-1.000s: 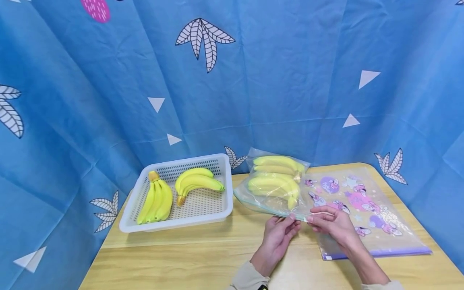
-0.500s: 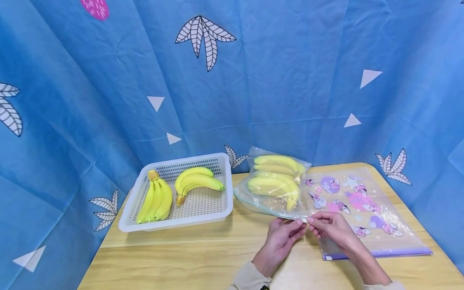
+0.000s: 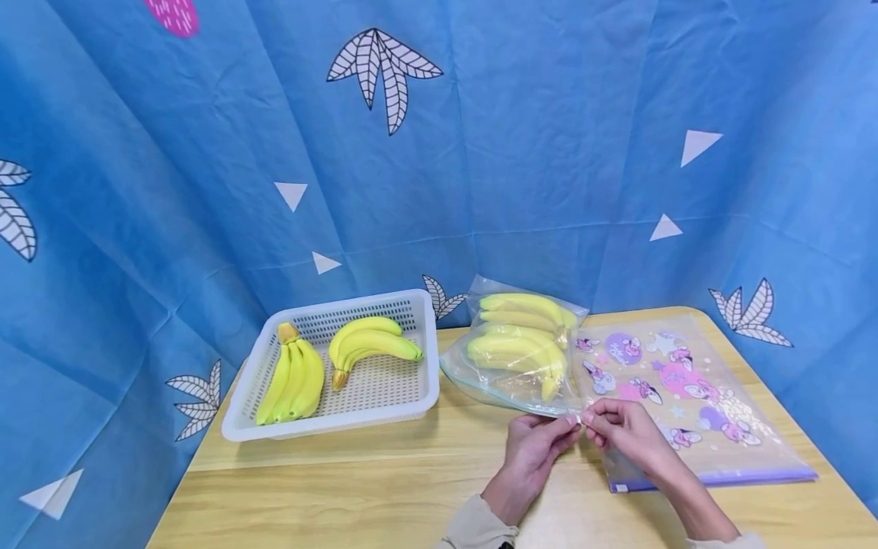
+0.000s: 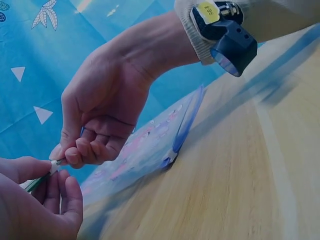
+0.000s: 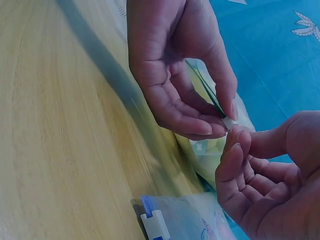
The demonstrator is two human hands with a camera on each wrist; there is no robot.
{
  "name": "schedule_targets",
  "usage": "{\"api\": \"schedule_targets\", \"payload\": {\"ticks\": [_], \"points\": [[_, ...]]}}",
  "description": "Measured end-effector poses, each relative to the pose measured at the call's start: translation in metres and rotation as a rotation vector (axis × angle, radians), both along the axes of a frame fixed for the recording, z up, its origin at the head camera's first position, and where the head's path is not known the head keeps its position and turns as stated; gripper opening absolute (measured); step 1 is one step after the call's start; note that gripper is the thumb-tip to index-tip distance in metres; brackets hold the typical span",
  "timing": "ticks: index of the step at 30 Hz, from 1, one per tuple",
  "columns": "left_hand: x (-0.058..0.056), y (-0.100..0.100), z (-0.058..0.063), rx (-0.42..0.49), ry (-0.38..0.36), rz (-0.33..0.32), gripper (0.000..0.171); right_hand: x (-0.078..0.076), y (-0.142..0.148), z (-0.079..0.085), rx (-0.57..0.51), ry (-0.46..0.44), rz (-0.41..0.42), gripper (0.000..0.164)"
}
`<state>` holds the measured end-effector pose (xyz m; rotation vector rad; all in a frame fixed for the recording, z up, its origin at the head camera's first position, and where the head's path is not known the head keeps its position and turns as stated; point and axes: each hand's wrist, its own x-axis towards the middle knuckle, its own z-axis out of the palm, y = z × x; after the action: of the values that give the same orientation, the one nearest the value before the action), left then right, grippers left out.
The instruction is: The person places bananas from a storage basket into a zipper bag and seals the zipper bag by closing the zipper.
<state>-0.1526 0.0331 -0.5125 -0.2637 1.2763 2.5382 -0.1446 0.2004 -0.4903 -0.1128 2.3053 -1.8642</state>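
A clear zip bag [image 3: 504, 385] with a green zip edge lies on the table, two bunches of bananas [image 3: 514, 352] inside it. My left hand [image 3: 531, 457] pinches the zip edge near its right corner, between thumb and fingers. Beside it my right hand [image 3: 631, 435] pinches the very end of that edge, fingertips almost touching the left hand's. Between the two hands a small white zip slider [image 5: 229, 123] shows in the right wrist view, at the end of the green strip. The zip's left part bows apart from the bag's other layer.
A white plastic basket [image 3: 405, 412] with two more banana bunches [image 3: 373, 347] stands at the left. A printed zip bag [image 3: 693, 435] with a purple zip edge lies flat at the right, partly under my right hand. Blue patterned cloth [image 3: 549, 152] hangs behind the wooden table [image 3: 343, 496].
My right hand has shifted slightly down and left, its fingers closing in on the bag's corner. My left hand has slid a little right along the zip edge. The bananas stay put.
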Motion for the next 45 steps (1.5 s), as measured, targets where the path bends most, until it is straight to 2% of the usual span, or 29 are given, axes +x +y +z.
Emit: {"api": "schedule_targets", "payload": {"ticks": [5, 12, 20, 29, 31, 36, 41, 45], "points": [[0.000, -0.002, 0.001, 0.023, -0.022, 0.015, 0.017, 0.002, 0.005, 0.000, 0.041, -0.014, -0.021, 0.019], [-0.010, -0.017, 0.000, 0.071, -0.057, 0.051, 0.018, 0.005, 0.033, 0.006, 0.131, -0.030, -0.093, 0.017], [-0.013, -0.023, 0.001, 0.089, -0.046, 0.066, 0.018, 0.001, 0.050, 0.009, 0.145, -0.055, -0.123, 0.023], [-0.014, -0.038, 0.004, 0.068, -0.014, 0.078, 0.016, -0.003, 0.062, 0.007, 0.168, -0.062, -0.216, 0.028], [-0.015, -0.041, 0.004, 0.060, -0.010, 0.081, 0.016, -0.003, 0.065, 0.007, 0.150, -0.063, -0.231, 0.030], [-0.016, -0.046, 0.006, 0.045, -0.003, 0.092, 0.023, -0.003, 0.068, 0.005, -0.004, -0.070, -0.294, 0.028], [-0.018, -0.051, 0.007, 0.030, 0.005, 0.101, 0.024, -0.002, 0.071, 0.003, -0.110, -0.058, -0.361, 0.015], [-0.021, -0.054, 0.008, 0.025, 0.004, 0.102, 0.022, -0.002, 0.075, 0.002, -0.163, -0.081, -0.378, 0.006]]}}
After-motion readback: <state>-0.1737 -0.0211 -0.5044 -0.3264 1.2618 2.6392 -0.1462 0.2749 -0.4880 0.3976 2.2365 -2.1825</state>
